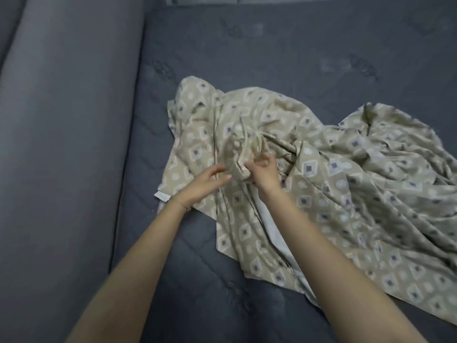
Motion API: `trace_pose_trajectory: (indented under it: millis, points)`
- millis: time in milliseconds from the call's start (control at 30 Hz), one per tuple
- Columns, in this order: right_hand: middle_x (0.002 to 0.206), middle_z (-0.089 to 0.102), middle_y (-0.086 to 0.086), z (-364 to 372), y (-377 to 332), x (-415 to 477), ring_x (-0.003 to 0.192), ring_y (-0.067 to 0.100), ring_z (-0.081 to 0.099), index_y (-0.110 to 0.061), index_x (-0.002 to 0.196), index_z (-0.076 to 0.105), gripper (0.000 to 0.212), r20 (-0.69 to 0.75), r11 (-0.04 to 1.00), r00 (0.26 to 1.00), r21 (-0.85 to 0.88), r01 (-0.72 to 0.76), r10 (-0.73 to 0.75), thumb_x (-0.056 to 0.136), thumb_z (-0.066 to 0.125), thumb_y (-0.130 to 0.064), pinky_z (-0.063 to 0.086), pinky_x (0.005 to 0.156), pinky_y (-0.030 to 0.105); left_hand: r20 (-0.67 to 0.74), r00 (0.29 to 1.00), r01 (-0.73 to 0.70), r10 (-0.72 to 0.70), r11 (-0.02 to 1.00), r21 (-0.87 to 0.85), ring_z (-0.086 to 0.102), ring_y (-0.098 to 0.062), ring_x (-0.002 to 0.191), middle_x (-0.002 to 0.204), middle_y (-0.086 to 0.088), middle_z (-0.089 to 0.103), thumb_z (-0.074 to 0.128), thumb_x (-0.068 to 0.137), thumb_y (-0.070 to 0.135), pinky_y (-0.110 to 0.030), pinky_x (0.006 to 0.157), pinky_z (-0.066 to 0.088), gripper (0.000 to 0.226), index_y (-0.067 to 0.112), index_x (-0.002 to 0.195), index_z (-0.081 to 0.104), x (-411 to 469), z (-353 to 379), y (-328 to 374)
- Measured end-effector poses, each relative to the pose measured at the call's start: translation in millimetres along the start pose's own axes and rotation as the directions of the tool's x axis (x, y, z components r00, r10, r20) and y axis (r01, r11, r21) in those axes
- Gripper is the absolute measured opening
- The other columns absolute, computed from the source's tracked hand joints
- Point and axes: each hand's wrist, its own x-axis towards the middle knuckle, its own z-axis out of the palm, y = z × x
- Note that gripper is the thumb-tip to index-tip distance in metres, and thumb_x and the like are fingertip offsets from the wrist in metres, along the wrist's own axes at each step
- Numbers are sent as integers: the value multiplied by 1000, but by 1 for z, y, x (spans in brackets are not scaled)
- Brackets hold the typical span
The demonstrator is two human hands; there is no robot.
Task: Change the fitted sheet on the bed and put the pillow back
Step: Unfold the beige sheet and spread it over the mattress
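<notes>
A beige fitted sheet (333,184) with a diamond and circle print lies crumpled on the bare dark grey mattress (272,53), spread from the middle toward the right edge. My right hand (264,173) grips a bunched fold of the sheet and lifts it a little. My left hand (205,183) lies just left of that fold with its fingers loosely extended, touching the cloth. A pale underside of the sheet shows along a folded edge below my right wrist. No pillow is in view.
A grey padded bed frame side (61,144) runs along the left of the mattress. Bare mattress surface (202,280) shows in front of and behind the sheet. A lighter grey headboard edge (272,0) lies at the top.
</notes>
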Motion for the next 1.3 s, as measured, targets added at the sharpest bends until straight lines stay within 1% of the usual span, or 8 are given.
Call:
trace_pose_trajectory:
  millis: [167,367,567,667,800,933,1100,1300]
  points:
    - [75,59,5,-22,66,-22,63,14,53,-10,86,57,14,5,992,992,-21,-127,127,84,68,0,44,54,19,97,956,271,-276,710,-650,67,-22,102,120,-7,66,34,99,55,-31,79,55,50,21,129,52,-15,76,-33]
    - [75,58,2,-46,122,-50,60,15,56,-18,80,54,20,39,979,996,-193,-68,77,82,68,-4,50,60,25,-267,864,28,-427,569,-822,58,-6,52,73,-5,55,50,100,6,-20,49,49,17,13,84,48,-31,107,-64]
    - [118,50,1,-67,131,-60,97,8,56,-16,126,46,41,-4,958,979,-204,200,-205,89,64,-16,44,82,14,-655,733,0,-184,963,-270,46,2,64,73,3,46,49,100,9,-12,61,36,10,9,90,46,-87,115,-130]
    - [109,50,-5,-75,142,-64,94,6,53,-12,134,40,48,88,998,994,-4,63,-62,91,59,-22,45,86,21,-702,709,33,-67,998,-61,40,-1,57,70,2,44,47,100,10,-15,57,33,8,9,93,45,-126,125,-158]
    - [139,50,4,-64,163,-72,120,19,55,-10,149,26,116,102,976,972,37,-216,211,57,80,-55,47,101,41,-733,663,67,-156,986,-150,40,3,52,65,2,40,48,99,7,-14,53,33,6,7,94,46,-170,127,-177]
    - [133,57,10,-49,194,-93,116,27,59,-2,139,40,70,31,976,977,-54,-211,213,79,75,-9,48,102,44,-694,651,80,-306,938,-338,45,3,51,65,-1,49,51,100,14,-12,52,39,5,10,97,50,-204,126,-195]
    - [118,60,5,-39,246,-127,110,18,57,0,130,54,45,-43,971,989,-189,-149,143,87,65,-6,44,94,22,-524,758,256,-388,916,-308,56,6,54,70,-1,59,59,97,17,-7,55,41,17,13,80,60,-234,121,-238]
    - [115,66,17,-25,368,-215,108,33,62,5,114,63,32,17,751,869,-511,-418,495,86,68,-9,52,89,36,-802,488,361,-346,916,-175,54,-17,78,84,-7,60,53,97,13,-26,65,37,15,1,91,59,-300,113,-313]
